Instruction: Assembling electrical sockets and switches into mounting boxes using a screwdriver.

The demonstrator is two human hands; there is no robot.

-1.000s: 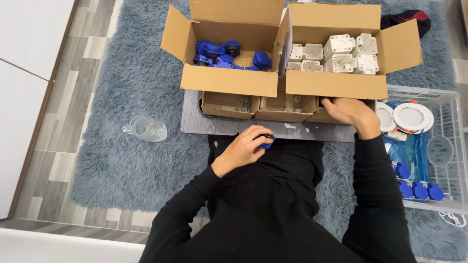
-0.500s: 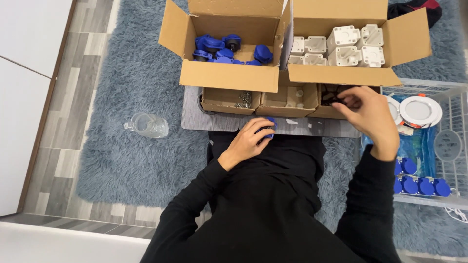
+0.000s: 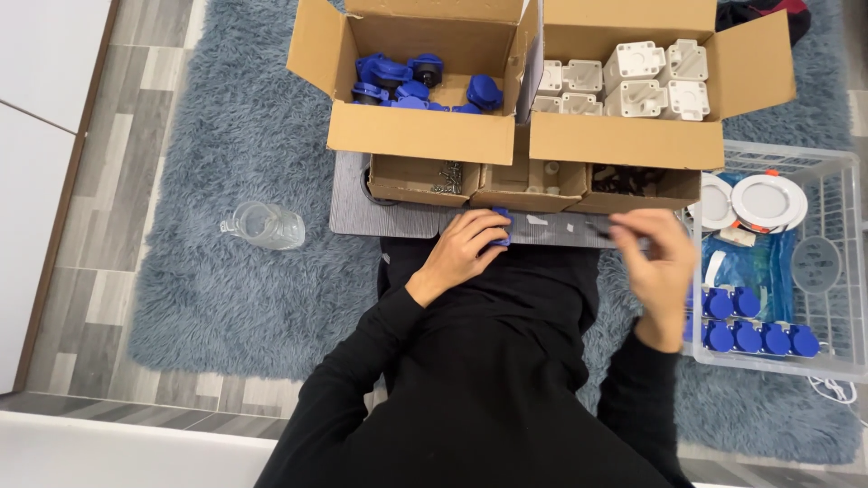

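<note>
- The left hand (image 3: 466, 248) is closed around a small blue part (image 3: 500, 227), just below the centre of the frame, at the front edge of a grey board (image 3: 362, 203).
- Only a little of the blue part shows between the fingers; its long axis and the way it points cannot be told.
- The right hand (image 3: 655, 267), right of centre, is blurred; its fingers are curled and pinched together at a small dark piece (image 3: 604, 228), which is too small to name.
- On the board stand three small open cartons: the left one (image 3: 411, 179) holds metal screws, the middle one (image 3: 529, 183) pale small pieces, the right one (image 3: 637, 183) dark small pieces.
- Behind them, at the top of the frame, the big cardboard box on the left (image 3: 416, 136) holds blue parts, and the big box on the right (image 3: 624, 140) holds white square housings.
- At the right edge, a white wire basket (image 3: 841, 271) holds round white discs, a blue bag and a row of blue round caps.
- A clear glass jar (image 3: 265, 225) lies on its side on the grey-blue shaggy rug (image 3: 217, 298), left of the board.
</note>
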